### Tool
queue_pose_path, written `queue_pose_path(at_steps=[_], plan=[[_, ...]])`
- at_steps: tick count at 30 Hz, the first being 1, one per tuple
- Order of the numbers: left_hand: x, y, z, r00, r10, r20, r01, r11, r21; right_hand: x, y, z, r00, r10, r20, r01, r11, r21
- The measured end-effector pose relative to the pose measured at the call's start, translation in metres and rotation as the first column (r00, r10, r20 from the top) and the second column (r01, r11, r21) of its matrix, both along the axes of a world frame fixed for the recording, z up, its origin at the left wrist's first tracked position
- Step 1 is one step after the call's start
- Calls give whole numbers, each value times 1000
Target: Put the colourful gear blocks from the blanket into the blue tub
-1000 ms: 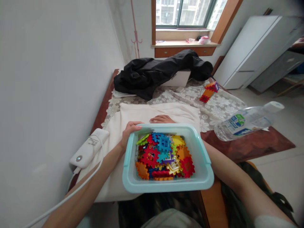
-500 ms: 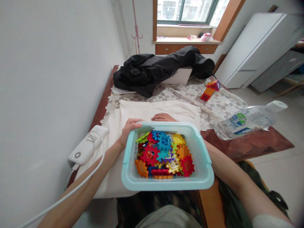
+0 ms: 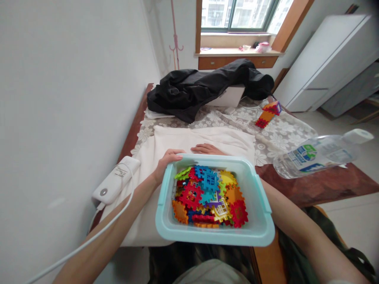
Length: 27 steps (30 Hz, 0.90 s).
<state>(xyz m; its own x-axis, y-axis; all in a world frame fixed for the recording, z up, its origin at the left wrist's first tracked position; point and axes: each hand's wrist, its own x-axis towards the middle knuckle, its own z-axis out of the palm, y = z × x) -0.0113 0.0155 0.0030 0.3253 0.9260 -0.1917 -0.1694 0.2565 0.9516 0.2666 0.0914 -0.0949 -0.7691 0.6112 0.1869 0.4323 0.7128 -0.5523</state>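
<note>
A light blue plastic basket [image 3: 263, 232], tilted toward me, is held over the table's near edge. Inside lie several colourful notched plastic building tiles [image 3: 210, 179] in red, blue, orange, yellow and green. My left hand [image 3: 168, 161] grips the basket's far left corner, thumb on the rim and its other fingers partly hidden. My right forearm passes behind the basket's right side. Beyond the far rim shows my right hand [image 3: 209, 149], fingers stretched out over the white cloth [image 3: 195, 136]; its palm is hidden, so whether it touches the basket I cannot tell.
A clear plastic bottle [image 3: 314, 154] stands at the right. Joined tiles [image 3: 266, 116] form a small structure on the floral tablecloth [image 3: 225, 118]. Black fabric [image 3: 189, 90] covers part of a white box [image 3: 229, 96]. A white power bank [image 3: 117, 179] with a cable lies left.
The view has shifted slightly, so most things sit a little farther right. The basket looks slightly lower and larger. Both hands keep about the same pose.
</note>
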Motion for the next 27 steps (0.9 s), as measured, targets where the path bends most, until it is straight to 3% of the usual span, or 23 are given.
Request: queue_pose_path(at_steps=[7, 11, 16, 18, 21, 24, 27], plan=[[-2, 16, -19, 997, -70, 33, 73, 994, -83, -2, -13, 8, 996, -21, 89, 12, 995, 97], [0, 25, -26, 960, -79, -267, 139, 967, 213, -6, -10, 3, 993, -54, 109, 40, 992, 121], [-3, 36, -31, 902, -11, -432, 176, 923, 343, -4, -9, -9, 970, -212, 117, 191, 966, 174], [-2, 48, -39, 785, 60, -617, 299, 836, 461, -4, -9, -13, 968, -222, 112, 201, 964, 176], [3, 66, -54, 474, 214, -854, 551, 685, 477, -6, -7, -10, 974, -199, 112, 179, 970, 163], [7, 74, -65, 199, 288, -937, 676, 651, 344, -6, -9, 7, 986, -166, 33, 163, 984, 76], [7, 74, -65, 94, 256, -962, 727, 642, 242, 1, -15, 28, 960, -183, -210, 151, 976, -159]])
